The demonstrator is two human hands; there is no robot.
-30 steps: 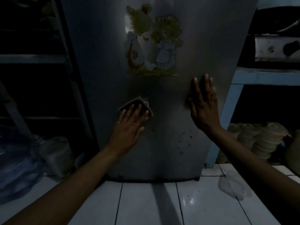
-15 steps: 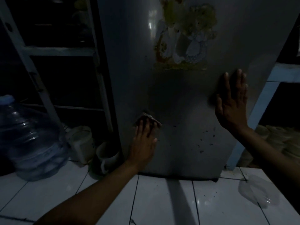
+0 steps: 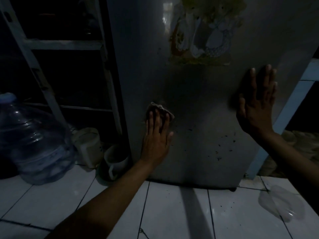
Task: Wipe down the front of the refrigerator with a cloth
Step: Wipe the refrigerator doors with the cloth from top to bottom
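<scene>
The grey refrigerator door (image 3: pixel 198 94) fills the middle of the dim view and carries a worn cartoon sticker (image 3: pixel 200 35) near the top. My left hand (image 3: pixel 156 137) presses a small folded cloth (image 3: pixel 156 107) flat against the lower left part of the door, fingers spread over it. My right hand (image 3: pixel 259 104) lies flat on the door near its right edge, fingers apart, holding nothing. Dark specks (image 3: pixel 222 145) dot the door's lower right area.
A large clear water jug (image 3: pixel 32 142) stands on the white tiled floor (image 3: pixel 172 213) at the left, with a pale container (image 3: pixel 88 144) and a mug (image 3: pixel 115 159) beside the fridge. A metal rack (image 3: pixel 63 45) rises behind them. A puddle (image 3: pixel 281 204) lies at the lower right. A blue post (image 3: pixel 283 121) borders the fridge's right side.
My left hand with the cloth has slid left and down across the door toward its left edge. The view has swung left and nearer. My right hand has stayed pressed on the door.
</scene>
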